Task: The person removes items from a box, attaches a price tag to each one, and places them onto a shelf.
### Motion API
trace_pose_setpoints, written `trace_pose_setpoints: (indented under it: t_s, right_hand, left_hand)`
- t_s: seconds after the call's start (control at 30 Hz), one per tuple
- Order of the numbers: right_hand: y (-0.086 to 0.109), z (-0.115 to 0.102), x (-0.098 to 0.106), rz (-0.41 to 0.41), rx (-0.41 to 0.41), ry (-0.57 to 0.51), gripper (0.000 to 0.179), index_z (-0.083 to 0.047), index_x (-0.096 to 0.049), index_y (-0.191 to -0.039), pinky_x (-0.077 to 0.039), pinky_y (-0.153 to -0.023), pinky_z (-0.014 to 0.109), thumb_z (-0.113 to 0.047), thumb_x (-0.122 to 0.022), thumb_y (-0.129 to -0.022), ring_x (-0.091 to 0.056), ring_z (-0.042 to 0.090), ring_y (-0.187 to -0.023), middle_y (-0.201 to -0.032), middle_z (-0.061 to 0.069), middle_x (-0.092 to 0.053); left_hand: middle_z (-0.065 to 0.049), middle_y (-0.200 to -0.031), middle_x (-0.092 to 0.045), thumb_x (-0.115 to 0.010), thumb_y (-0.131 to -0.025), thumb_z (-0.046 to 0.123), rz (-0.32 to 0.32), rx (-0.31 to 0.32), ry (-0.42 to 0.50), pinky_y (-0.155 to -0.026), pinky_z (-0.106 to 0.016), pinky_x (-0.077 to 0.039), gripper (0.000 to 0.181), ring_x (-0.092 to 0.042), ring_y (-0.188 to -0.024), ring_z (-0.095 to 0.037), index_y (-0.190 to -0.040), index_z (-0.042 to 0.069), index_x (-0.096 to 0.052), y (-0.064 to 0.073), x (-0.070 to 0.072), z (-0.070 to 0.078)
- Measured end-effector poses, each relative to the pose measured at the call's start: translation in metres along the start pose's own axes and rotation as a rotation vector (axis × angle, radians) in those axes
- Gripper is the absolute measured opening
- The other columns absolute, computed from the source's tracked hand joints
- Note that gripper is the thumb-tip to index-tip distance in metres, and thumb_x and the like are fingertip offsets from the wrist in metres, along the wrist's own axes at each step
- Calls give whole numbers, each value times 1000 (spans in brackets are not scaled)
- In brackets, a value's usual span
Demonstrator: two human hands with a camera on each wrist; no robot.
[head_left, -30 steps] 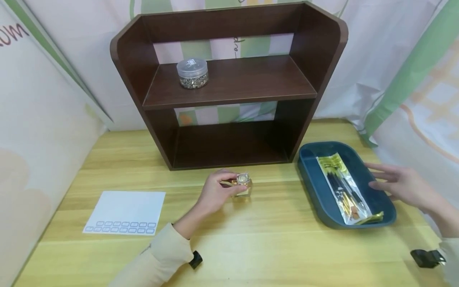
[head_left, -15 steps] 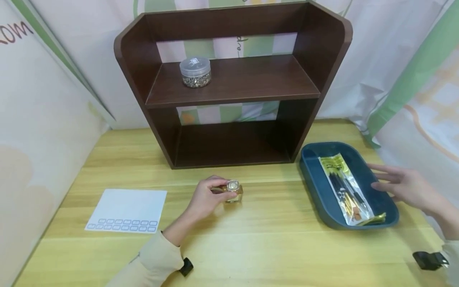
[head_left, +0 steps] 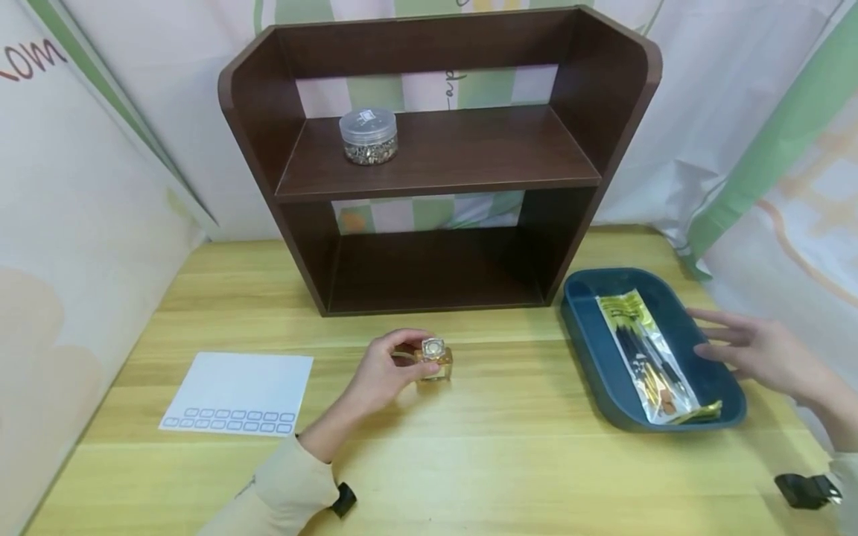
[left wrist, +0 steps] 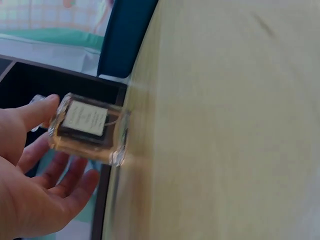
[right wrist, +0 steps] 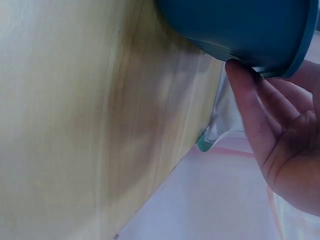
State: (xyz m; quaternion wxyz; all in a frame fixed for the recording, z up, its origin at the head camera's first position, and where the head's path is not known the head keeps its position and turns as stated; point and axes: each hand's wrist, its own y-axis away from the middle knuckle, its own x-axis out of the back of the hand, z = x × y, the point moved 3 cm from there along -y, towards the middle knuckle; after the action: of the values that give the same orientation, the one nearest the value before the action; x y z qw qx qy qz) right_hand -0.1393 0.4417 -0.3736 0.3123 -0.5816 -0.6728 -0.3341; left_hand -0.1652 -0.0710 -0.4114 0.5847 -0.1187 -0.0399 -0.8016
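Observation:
In the head view, my left hand [head_left: 378,376] holds a small square perfume bottle [head_left: 439,365] with a clear cap, thumb and index finger at its neck. The left wrist view shows the bottle's pale label [left wrist: 86,118], its base right at the table, and the other fingers curled loosely behind it. At the right, my right hand [head_left: 767,353] grips the side rim of a dark blue plastic tray [head_left: 583,350], thumb over the rim and fingers outside. Inside the tray lies a clear packet [head_left: 643,357] with a yellow-gold top and several slim dark tools.
A dark brown two-tier shelf [head_left: 436,182] stands at the back of the wooden table [head_left: 496,461]. On its upper level is a lidded clear jar [head_left: 369,138] of small metallic bits. A white card [head_left: 237,391] with printed blue boxes lies at the left.
My left hand and the perfume bottle have shifted left and slightly nearer, mostly in the first half second. My right hand stays at the tray. The head view has moved slightly.

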Motion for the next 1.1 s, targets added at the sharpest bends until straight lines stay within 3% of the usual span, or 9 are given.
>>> trace_pose_setpoints:
  t_s: [0.13, 0.27, 0.37, 0.5, 0.6, 0.7, 0.83, 0.97, 1.1]
  right_hand:
    - [-4, -2, 0, 6, 32, 69, 64, 3, -43, -147, -58, -59, 31, -20, -71, -95, -69, 9, -79, -128, 43, -52]
    - [-9, -14, 4, 56, 121, 151, 58, 8, -49, -140, -57, -65, 55, -15, -73, -93, -65, 49, -93, -131, 45, -48]
    - [-15, -35, 9, 84, 167, 188, 55, 8, -49, -140, -50, -66, 71, -14, -71, -94, -54, 65, -100, -133, 46, -44]
    - [-23, -82, 9, 126, 222, 209, 52, 3, -52, -140, -54, -68, 64, -16, -70, -95, -62, 59, -92, -131, 42, -49]
    - [-27, -125, 3, 187, 324, 227, 48, -4, -60, -136, -59, -70, 34, -15, -75, -92, -69, 43, -89, -127, 29, -61]
    - [-33, -172, -10, 239, 473, 222, 46, -12, -67, -129, -49, -73, 12, -12, -80, -86, -68, 29, -94, -123, 13, -68]
    - [-39, -232, -34, 213, 638, 174, 42, -16, -69, -125, -52, -72, 20, -8, -80, -85, -67, 21, -98, -120, 3, -69]
    - [-45, -275, -62, 104, 710, 104, 36, -18, -69, -125, -55, -71, 33, -12, -76, -91, -65, 16, -102, -123, -2, -67]
    - [-54, -308, -91, 6, 761, 36, 33, -16, -69, -126, -56, -80, 35, -14, -74, -93, -64, 12, -101, -124, -3, -66]
  left_hand:
    - [-9, -118, -63, -83, -82, 4, -40, -21, -73, -95, -44, -53, 49, -61, -107, -29, -127, 4, -64, 7, 12, -3]
    - [-9, -126, -62, -82, -83, 6, -45, -44, -149, -100, -48, -50, 50, -58, -114, -33, -129, 5, -64, 21, 36, -4]
    - [-10, -126, -63, -82, -83, 7, -14, -58, -188, -100, -51, -49, 49, -58, -116, -35, -129, 3, -64, 34, 58, -4]
    - [-12, -124, -65, -82, -83, 7, 73, -64, -253, -98, -54, -49, 46, -59, -114, -35, -126, 2, -65, 54, 92, -5]
    - [-14, -122, -66, -82, -83, 5, 164, -63, -342, -95, -55, -50, 43, -60, -113, -34, -123, 2, -67, 68, 117, -6]
    - [-18, -123, -65, -81, -84, 3, 255, -42, -432, -94, -56, -49, 42, -59, -113, -35, -123, 0, -67, 81, 142, -7]
    - [-23, -126, -61, -79, -87, 7, 355, 31, -527, -93, -55, -48, 43, -57, -113, -39, -126, -2, -64, 100, 172, -10]
    - [-29, -131, -56, -75, -91, 12, 433, 135, -607, -91, -55, -46, 48, -55, -115, -43, -132, -5, -58, 118, 198, -19]
    - [-41, -139, -39, -73, -94, 24, 416, 268, -657, -94, -69, -39, 65, -43, -120, -56, -142, -11, -44, 132, 218, -29]
